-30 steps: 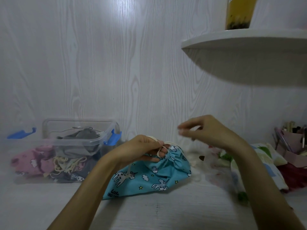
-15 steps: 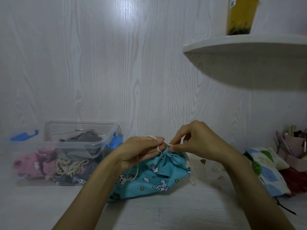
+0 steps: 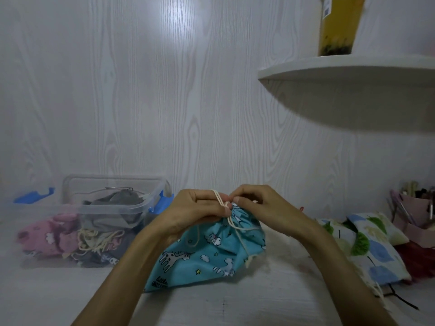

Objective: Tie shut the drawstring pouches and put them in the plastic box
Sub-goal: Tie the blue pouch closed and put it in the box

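The blue unicorn pouch is laid on the table w/ its gathered neck raised, so the cream drawstring can be worked above it: the left hand is curled round the cord at the neck, and the right hand is pinched on the cord just right of it, prob. mid-knot. The plastic box is set left of the pouch, lid off, already holding other pouches. A bare strip of table is left betw. pouch and box, so an open path leftward is judged; a leaf-print pouch is waiting right of the blue one.
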The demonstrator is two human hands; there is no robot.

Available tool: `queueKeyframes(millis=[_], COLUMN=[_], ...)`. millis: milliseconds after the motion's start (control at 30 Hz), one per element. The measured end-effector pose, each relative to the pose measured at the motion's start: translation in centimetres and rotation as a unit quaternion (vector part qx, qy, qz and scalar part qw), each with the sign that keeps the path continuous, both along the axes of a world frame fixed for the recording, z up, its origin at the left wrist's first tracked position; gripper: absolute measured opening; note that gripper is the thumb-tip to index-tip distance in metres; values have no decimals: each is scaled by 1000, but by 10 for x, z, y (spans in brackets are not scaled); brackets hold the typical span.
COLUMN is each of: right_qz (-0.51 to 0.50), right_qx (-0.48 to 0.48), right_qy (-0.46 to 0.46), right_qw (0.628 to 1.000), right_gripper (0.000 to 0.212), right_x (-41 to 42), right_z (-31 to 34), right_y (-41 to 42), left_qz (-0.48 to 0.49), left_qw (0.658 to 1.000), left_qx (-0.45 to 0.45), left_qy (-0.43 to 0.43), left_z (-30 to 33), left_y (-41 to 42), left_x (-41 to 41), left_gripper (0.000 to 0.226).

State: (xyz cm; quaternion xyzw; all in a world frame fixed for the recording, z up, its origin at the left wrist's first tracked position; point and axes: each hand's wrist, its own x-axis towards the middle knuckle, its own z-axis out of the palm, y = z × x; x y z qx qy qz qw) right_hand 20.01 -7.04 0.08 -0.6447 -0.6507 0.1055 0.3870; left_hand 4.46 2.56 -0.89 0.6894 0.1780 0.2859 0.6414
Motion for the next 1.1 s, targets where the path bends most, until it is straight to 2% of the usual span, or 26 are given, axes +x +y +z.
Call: queueKeyframes(millis=[200, 333, 533, 667, 800, 967, 1033, 1100], right_qz=[34, 41, 7, -8, 16, -37, -83, -146], right_qx=[-21, -27, -66, -86, -61, 48, 109, 150], right_qy=[79, 106, 77, 134, 200, 223, 175, 42], right_qw=[996, 993, 995, 987, 978, 973, 975, 977], right_gripper=[25, 25, 21, 23, 21, 6, 2, 4], right_x=[1, 0, 0, 1, 0, -3, -1, 2], right_z=[-1, -1, -3, -8, -13, -11, -9, -5], right_y=[1, 1, 3, 7, 9, 9, 9, 7], left_qz=[39, 109, 217, 272, 251, 194, 167, 168], left_qw=[989, 970, 917, 880, 892, 935, 957, 972], left_qx=[136, 205, 324, 380, 362, 282, 214, 113], left_qy=[-35, -72, -86, -82, -100, -90, -103, -116], left_z=[4, 0, -15, -20, -21, -19, -16, -12], left_y=[-10, -8, 2, 6, 8, 9, 5, 3], left_x=[-3, -2, 2, 5, 5, 5, 6, 9], left_gripper=[20, 21, 11, 9, 8, 11, 9, 5])
